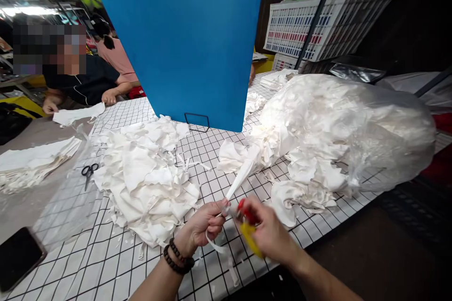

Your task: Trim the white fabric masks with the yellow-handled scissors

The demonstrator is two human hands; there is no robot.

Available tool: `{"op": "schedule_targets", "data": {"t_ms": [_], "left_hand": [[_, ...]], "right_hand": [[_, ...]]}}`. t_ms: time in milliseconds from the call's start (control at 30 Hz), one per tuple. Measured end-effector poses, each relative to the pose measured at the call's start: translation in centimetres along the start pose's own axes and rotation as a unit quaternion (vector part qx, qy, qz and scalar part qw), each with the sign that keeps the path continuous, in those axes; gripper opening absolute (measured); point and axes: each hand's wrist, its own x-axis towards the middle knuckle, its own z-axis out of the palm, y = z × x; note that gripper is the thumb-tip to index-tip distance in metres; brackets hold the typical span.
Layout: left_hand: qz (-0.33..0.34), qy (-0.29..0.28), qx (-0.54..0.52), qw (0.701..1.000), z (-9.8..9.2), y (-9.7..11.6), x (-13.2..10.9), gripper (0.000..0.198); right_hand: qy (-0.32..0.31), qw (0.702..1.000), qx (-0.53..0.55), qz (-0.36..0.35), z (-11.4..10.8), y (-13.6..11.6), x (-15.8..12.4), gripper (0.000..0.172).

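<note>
My left hand (pixel 208 223), with dark beaded bracelets on its wrist, pinches a narrow white fabric strip (pixel 243 174). One end of the strip runs up toward the fabric heap; a thin tail hangs below my fingers. Beside it, my right hand (pixel 270 233) is closed around small scissors (pixel 249 233) with red and yellow handles. Their blades are blurred and lie close to the strip at my left fingertips. To the left is a large pile of white fabric pieces (pixel 141 174), and more white pieces (pixel 310 174) lie to the right.
A blue board (pixel 190 42) on a wire stand rises across the table. A bulging clear bag (pixel 370 122) of white fabric fills the right side. Black scissors (pixel 89 171) and a phone (pixel 21 258) lie left. A co-worker (pixel 84 77) handles fabric beyond. White crates (pixel 318 23) stand behind.
</note>
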Motion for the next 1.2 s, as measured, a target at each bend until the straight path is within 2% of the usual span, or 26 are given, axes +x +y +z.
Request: {"op": "schedule_targets", "data": {"t_ms": [33, 100, 167, 267, 367, 467, 567, 667, 767, 900, 1000, 1100, 1200], "left_hand": [[0.006, 0.005, 0.001, 1.000, -0.2, -0.3, -0.7, 0.014], [0.015, 0.009, 0.005, 1.000, -0.4, -0.9, -2.2, 0.019], [0.032, 0.008, 0.018, 0.999, -0.2, -1.7, -3.9, 0.024], [0.083, 0.004, 0.044, 0.996, 0.2, -2.5, -6.6, 0.027], [0.141, 0.032, 0.055, 0.988, 0.3, -2.9, -8.4, 0.026], [0.182, 0.093, 0.053, 0.977, 0.0, -3.2, -8.4, 0.026], [0.174, 0.124, 0.033, 0.976, -0.6, -4.0, -7.3, 0.035], [0.155, 0.100, 0.026, 0.982, -0.6, -4.8, -6.3, 0.038], [0.146, 0.058, 0.022, 0.987, -0.1, -5.1, -6.0, 0.039], [0.100, 0.012, 0.005, 0.995, 0.4, -4.4, -6.2, 0.042], [0.093, -0.018, 0.013, 0.995, 0.3, -3.9, -6.7, 0.040], [0.127, -0.016, 0.050, 0.991, -0.1, -4.2, -7.4, 0.034], [0.178, 0.013, 0.123, 0.976, -0.4, -4.8, -7.4, 0.031]], "right_hand": [[0.056, 0.998, -0.017, 0.012, -1.2, 0.7, 1.0, 0.011], [0.098, 0.992, -0.079, 0.009, -3.0, 2.1, 3.1, 0.013], [0.064, 0.992, -0.104, -0.009, -3.6, 3.2, 4.7, 0.012], [0.018, 0.997, -0.072, -0.038, -2.4, 3.3, 5.4, 0.014], [0.031, 0.996, 0.041, -0.066, -0.2, 2.4, 4.9, 0.020], [0.032, 0.992, 0.097, -0.075, 1.0, 2.1, 4.7, 0.025], [0.048, 0.993, 0.087, -0.062, 0.4, 3.0, 4.7, 0.026], [0.084, 0.993, 0.069, -0.053, -1.1, 4.0, 4.2, 0.026], [0.050, 0.997, 0.046, -0.044, -1.8, 4.2, 3.4, 0.024], [-0.073, 0.992, 0.102, -0.021, 0.7, 4.3, 3.2, 0.026], [-0.113, 0.979, 0.168, -0.030, 3.4, 4.6, 4.0, 0.030], [-0.095, 0.976, 0.193, -0.038, 4.1, 4.6, 4.9, 0.029], [-0.050, 0.980, 0.188, -0.040, 3.0, 3.8, 5.3, 0.025]]}}
